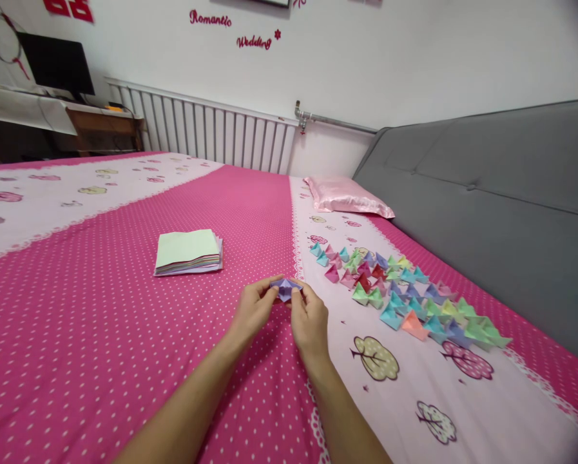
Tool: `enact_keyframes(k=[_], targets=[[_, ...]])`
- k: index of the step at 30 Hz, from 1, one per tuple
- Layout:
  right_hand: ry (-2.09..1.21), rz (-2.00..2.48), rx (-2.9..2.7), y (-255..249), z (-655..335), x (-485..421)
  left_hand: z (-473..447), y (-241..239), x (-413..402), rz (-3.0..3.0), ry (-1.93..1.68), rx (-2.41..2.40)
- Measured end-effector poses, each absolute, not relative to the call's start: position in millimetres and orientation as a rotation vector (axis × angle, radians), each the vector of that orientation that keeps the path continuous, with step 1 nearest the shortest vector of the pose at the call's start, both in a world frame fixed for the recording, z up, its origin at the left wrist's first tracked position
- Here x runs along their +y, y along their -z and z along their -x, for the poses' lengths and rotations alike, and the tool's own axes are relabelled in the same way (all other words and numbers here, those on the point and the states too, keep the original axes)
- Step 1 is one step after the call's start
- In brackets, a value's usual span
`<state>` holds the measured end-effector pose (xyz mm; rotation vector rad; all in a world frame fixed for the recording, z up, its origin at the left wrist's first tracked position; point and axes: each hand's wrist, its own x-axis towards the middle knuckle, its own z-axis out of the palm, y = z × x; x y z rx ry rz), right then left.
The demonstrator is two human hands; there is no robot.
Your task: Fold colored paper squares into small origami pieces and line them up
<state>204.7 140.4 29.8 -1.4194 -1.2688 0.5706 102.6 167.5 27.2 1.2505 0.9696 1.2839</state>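
To the near right of the stack, the purple paper is pinched at opposite ends by the left hand and right hand — presumably light, thin and easily creased — so grip only those ends, applying light pressure.

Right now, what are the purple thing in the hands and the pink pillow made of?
The purple thing is probably matte paper: it shows crisp folds. The pink pillow looks like shiny, satiny cloth: its surface gleams, but I can't tell the fibre.
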Motion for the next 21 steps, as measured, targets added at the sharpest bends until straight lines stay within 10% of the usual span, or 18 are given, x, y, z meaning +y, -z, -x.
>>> enact_keyframes(k=[21], targets=[[-0.499, 1.353, -1.248, -23.2, -203.8, 140.8, -104.2, -26.6, 164.3, -1.434, -1.325, 1.084]])
